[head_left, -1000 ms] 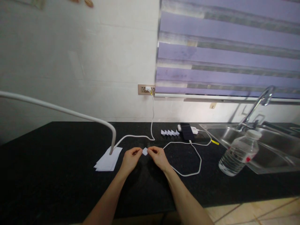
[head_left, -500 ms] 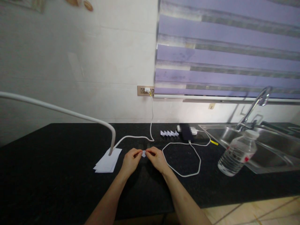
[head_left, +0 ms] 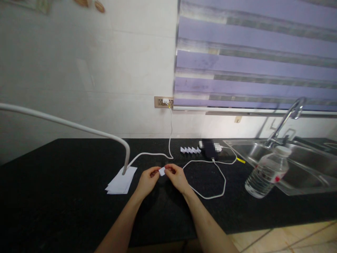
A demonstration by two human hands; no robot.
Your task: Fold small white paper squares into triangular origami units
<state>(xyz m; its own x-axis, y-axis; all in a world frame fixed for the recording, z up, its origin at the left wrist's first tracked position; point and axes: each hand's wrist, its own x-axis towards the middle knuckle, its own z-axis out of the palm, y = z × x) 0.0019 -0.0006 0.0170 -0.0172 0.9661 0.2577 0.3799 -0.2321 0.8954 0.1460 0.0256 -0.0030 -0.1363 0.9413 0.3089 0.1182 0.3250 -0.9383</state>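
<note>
A small folded piece of white paper (head_left: 162,171) is held between my two hands above the dark counter. My left hand (head_left: 147,181) pinches its left edge, thumb against fingers. On the opposite edge my right hand (head_left: 176,177) grips it the same way. The fingertips cover parts of the paper, so its exact folds cannot be made out. Farther back and to the right stands a row of several small folded paper pieces (head_left: 190,150). Left of my hands lies a stack of white paper sheets (head_left: 121,182).
A white cable (head_left: 207,198) loops over the counter (head_left: 65,211) to a dark device (head_left: 210,149). A thicker white cable (head_left: 100,133) crosses in front of the stack at left. A clear water bottle (head_left: 265,172) stands by the steel sink (head_left: 292,191) and faucet (head_left: 285,121).
The folded paper has turned between my fingers and now shows a larger, tilted white face. My right hand has shifted slightly; the surroundings stay the same.
</note>
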